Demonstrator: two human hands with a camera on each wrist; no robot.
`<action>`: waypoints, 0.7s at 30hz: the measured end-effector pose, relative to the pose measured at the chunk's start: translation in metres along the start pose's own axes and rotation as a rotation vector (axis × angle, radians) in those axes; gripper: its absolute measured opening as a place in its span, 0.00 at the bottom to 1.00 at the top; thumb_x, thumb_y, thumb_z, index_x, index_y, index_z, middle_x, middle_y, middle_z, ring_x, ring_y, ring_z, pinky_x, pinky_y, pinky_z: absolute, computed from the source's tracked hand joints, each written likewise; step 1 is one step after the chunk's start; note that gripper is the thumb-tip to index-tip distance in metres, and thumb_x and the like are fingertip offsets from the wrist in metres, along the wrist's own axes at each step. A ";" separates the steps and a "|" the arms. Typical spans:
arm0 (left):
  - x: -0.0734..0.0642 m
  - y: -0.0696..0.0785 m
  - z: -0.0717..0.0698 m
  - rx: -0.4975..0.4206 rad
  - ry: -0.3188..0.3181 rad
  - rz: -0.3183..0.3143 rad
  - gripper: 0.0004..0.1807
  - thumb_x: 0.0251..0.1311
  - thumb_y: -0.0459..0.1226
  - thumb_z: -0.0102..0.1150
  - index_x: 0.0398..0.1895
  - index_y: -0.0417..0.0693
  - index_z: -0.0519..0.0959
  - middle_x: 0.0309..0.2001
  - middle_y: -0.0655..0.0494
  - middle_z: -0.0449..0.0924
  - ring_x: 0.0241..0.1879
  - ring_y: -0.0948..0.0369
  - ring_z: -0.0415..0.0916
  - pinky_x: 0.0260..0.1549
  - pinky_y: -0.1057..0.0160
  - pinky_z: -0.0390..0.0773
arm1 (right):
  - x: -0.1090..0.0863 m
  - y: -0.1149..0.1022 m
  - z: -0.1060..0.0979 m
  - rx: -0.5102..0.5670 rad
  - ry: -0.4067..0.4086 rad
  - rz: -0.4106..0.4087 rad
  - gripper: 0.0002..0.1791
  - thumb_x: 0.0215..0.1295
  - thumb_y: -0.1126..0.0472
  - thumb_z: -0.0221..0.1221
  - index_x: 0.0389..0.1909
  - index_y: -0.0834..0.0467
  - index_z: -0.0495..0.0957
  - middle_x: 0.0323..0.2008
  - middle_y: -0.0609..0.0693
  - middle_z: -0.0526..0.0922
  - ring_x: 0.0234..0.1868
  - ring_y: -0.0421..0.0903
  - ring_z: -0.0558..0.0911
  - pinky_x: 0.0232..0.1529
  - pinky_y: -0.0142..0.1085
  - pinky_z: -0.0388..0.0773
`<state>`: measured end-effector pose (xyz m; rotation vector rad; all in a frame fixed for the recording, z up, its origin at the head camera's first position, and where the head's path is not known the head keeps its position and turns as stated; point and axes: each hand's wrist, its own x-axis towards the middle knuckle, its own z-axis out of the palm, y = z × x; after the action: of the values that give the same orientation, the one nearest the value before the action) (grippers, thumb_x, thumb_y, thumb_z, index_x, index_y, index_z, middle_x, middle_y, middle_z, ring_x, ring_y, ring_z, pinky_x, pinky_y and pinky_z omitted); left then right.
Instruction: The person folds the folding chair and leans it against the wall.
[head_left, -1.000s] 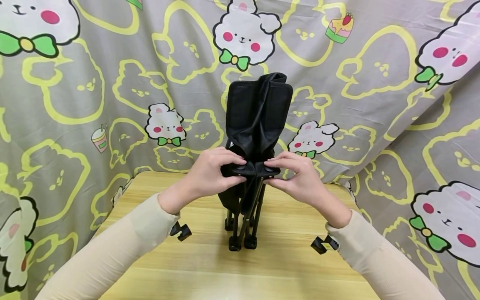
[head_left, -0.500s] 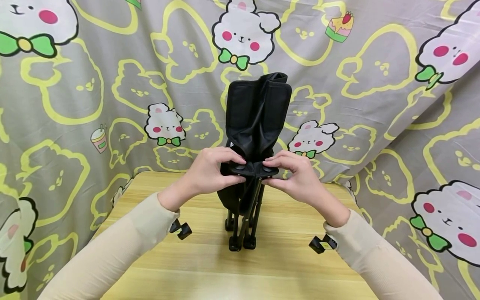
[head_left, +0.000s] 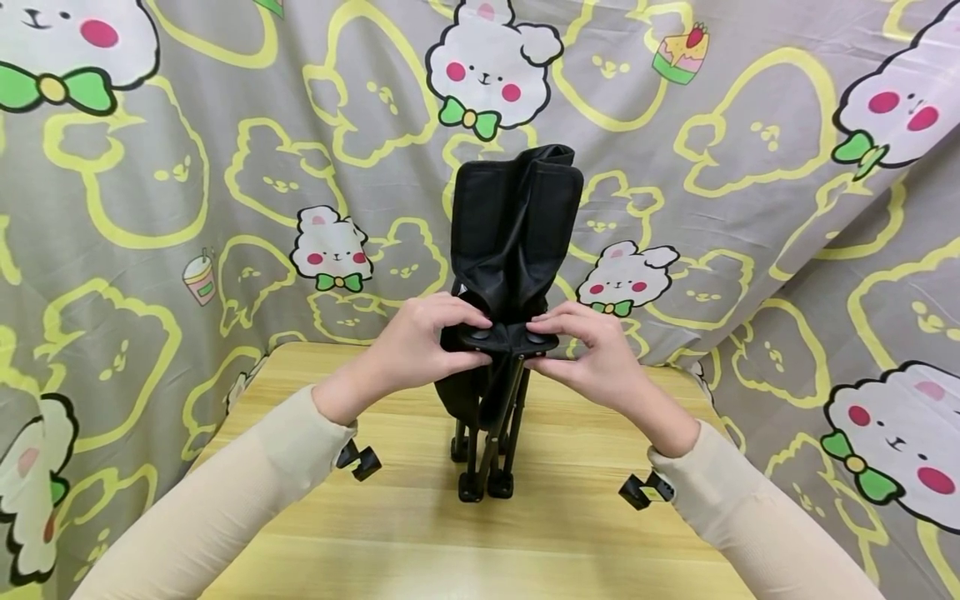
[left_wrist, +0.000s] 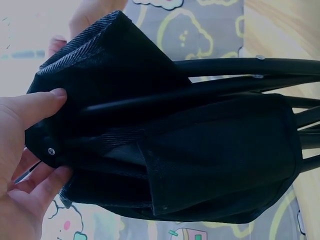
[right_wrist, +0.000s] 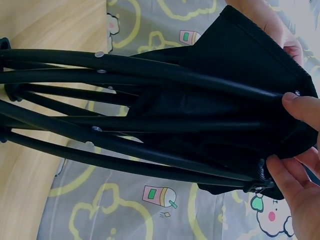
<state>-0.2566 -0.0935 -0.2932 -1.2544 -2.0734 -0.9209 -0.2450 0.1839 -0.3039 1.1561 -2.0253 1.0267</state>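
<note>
A black folding chair (head_left: 517,225) stands upright and folded on the wooden table, its fabric back bunched at the top. My left hand (head_left: 423,342) pinches the left front corner of its seat fabric, thumb below and fingers above. On the opposite corner my right hand (head_left: 588,346) grips in the same way. In the left wrist view, the thumb and fingertips of my left hand (left_wrist: 30,150) hold the black cloth near a rivet. Dark metal legs (right_wrist: 150,120) run together below the fabric in the right wrist view, with my right hand (right_wrist: 297,170) at the cloth's edge.
The wooden table (head_left: 360,517) extends under and in front of the chair's feet (head_left: 483,486). A grey curtain (head_left: 390,192) with rabbit prints hangs close behind and on both sides. Black camera mounts (head_left: 360,460) hang at both wrists.
Almost nothing differs over the last second. The front edge of the seat fabric has shifted very slightly, with both hands staying on it.
</note>
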 end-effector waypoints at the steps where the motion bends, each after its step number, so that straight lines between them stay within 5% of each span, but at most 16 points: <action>1: -0.001 0.000 0.000 -0.002 0.001 0.009 0.18 0.50 0.33 0.87 0.45 0.42 0.92 0.45 0.50 0.93 0.48 0.51 0.87 0.51 0.51 0.86 | 0.000 0.000 0.000 -0.004 0.003 -0.008 0.23 0.45 0.78 0.82 0.45 0.63 0.91 0.40 0.56 0.91 0.42 0.53 0.91 0.49 0.21 0.82; 21: -0.008 -0.002 -0.001 -0.010 0.040 0.071 0.23 0.47 0.33 0.89 0.48 0.39 0.90 0.49 0.46 0.88 0.52 0.51 0.85 0.54 0.51 0.86 | -0.005 0.000 -0.005 -0.047 0.010 -0.027 0.28 0.42 0.76 0.84 0.48 0.63 0.91 0.47 0.59 0.90 0.49 0.55 0.88 0.59 0.22 0.78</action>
<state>-0.2553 -0.0997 -0.2992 -1.2955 -1.9827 -0.9177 -0.2425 0.1904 -0.3057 1.1484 -2.0096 0.9653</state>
